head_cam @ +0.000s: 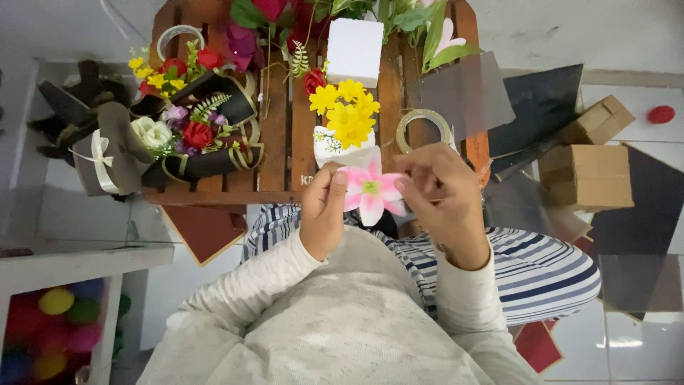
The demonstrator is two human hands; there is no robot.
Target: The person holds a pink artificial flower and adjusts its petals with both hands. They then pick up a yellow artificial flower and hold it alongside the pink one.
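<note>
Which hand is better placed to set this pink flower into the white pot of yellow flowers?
Left, probably: the left hand pinches the pink artificial lily directly below the white pot of yellow flowers; the right hand is off to the side.

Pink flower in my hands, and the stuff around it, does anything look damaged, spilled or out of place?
Nothing looks damaged or spilled. The pink flower sits whole between the left hand and right hand. The yellow flowers stand upright in their white pot. Only the dark sheets lie loosely overlapped beside the wooden crate.
</note>
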